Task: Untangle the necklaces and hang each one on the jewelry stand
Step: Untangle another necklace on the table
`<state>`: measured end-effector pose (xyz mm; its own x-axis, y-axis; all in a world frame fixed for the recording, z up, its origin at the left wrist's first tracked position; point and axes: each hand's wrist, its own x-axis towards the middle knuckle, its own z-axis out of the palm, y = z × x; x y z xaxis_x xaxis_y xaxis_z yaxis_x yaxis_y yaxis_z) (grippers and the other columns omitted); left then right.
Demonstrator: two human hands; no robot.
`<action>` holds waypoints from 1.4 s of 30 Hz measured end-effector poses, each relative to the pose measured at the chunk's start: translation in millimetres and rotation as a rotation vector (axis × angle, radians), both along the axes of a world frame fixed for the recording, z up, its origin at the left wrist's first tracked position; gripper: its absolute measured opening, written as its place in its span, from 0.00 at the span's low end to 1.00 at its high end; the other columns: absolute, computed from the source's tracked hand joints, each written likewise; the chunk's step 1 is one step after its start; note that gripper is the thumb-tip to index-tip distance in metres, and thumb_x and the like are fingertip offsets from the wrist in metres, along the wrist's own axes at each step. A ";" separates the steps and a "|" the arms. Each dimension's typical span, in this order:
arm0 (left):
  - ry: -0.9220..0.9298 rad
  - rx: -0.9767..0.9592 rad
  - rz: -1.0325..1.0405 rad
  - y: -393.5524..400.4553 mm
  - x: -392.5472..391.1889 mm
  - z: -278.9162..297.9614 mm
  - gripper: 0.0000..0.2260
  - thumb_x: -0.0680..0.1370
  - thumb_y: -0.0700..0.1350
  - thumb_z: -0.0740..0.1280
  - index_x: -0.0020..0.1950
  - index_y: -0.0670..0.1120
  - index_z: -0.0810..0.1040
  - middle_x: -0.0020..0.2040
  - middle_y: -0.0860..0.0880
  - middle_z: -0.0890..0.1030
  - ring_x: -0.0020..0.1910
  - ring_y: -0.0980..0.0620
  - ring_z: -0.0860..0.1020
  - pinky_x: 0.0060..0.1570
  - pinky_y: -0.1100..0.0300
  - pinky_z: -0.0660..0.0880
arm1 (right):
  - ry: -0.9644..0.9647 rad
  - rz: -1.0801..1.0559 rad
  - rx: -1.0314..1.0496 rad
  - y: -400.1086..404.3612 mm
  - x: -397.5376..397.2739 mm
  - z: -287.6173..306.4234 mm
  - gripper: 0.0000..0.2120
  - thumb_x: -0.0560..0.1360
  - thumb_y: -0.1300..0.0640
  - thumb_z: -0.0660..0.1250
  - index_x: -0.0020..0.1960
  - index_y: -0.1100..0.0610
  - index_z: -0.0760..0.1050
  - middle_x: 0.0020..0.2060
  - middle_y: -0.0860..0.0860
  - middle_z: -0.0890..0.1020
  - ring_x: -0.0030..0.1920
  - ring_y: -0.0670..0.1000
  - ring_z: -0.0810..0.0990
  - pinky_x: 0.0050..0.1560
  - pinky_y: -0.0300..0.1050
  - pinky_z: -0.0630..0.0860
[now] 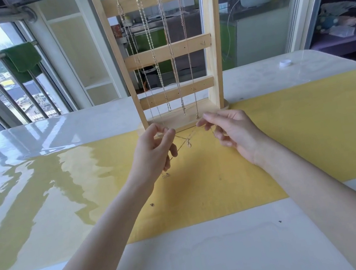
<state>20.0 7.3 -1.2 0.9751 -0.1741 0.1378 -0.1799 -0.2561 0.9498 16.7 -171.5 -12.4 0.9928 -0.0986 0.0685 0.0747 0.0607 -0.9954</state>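
Chain [186, 138] stretches taut between your hands, just in front of the stand [164, 52] on the yellow mat [289, 130]. Your left hand [154, 149] and right hand [228, 130] each pinch it between thumb and forefinger. 4 necklaces [169, 49] hang from the top hooks.

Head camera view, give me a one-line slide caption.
Both hands stretch a tangled necklace before the wooden stand.
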 end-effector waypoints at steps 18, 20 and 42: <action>0.392 -0.308 -0.206 -1.0 -9.4 24.0 0.15 0.82 0.52 0.55 0.53 0.46 0.77 0.49 0.49 0.85 0.48 0.49 0.84 0.27 0.67 0.71 | -0.040 0.208 -0.124 6.6 -1.9 4.5 0.09 0.78 0.55 0.64 0.56 0.54 0.78 0.52 0.48 0.81 0.46 0.45 0.77 0.39 0.40 0.74; 0.376 -0.277 -0.246 -3.6 -10.6 24.6 0.16 0.82 0.53 0.54 0.53 0.46 0.78 0.49 0.48 0.85 0.49 0.48 0.83 0.27 0.66 0.70 | 0.036 0.407 -0.073 10.9 -4.8 7.2 0.14 0.78 0.54 0.64 0.62 0.54 0.75 0.52 0.51 0.81 0.43 0.48 0.76 0.38 0.40 0.72; 0.230 0.039 -0.162 8.3 6.1 5.6 0.07 0.78 0.34 0.65 0.43 0.42 0.79 0.36 0.50 0.82 0.33 0.58 0.78 0.35 0.70 0.75 | 0.082 -0.188 -0.104 -5.0 1.2 -4.0 0.06 0.75 0.60 0.68 0.39 0.58 0.80 0.24 0.46 0.74 0.23 0.47 0.63 0.21 0.34 0.59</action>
